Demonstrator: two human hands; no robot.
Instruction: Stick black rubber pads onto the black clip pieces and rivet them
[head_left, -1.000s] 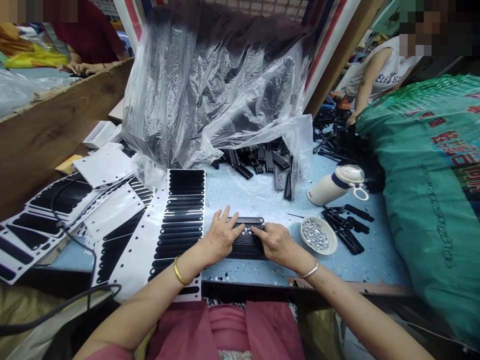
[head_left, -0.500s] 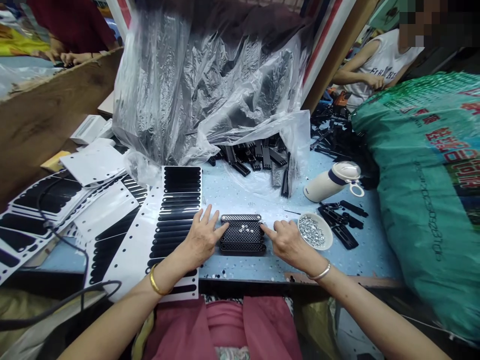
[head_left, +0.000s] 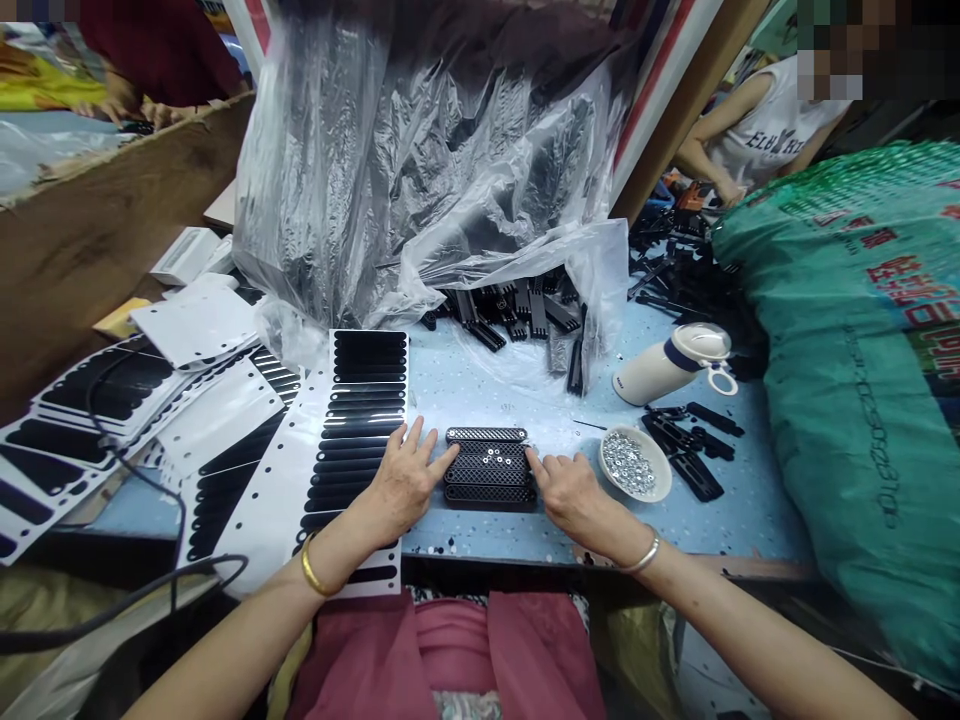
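Note:
A stack of black strips with a fine textured surface [head_left: 487,490] lies in front of me, several small silvery nut-like pieces on its top. My left hand [head_left: 405,478] is open, fingers spread, with its thumb at the stack's left end. At the right end, the extended index finger of my right hand [head_left: 571,495] touches or nearly touches the stack. The other right-hand fingers are bent, and nothing shows in them. Just right of that hand stands a white bowl [head_left: 666,482] full of small metal pieces. Left of the stack lies a sheet of black adhesive strips [head_left: 367,400].
A plastic bag [head_left: 450,190] with black parts [head_left: 536,305] spilling out stands behind. To the right are a white bottle [head_left: 651,372], loose black parts [head_left: 686,450] and a large green sack [head_left: 817,350]. More sheets [head_left: 210,410] and a cable [head_left: 176,500] lie left. Two people work nearby.
The view has shifted slightly, so everything sits a little further right. Both hands stay at the two ends of the stack. The person at the right has lowered a hand.

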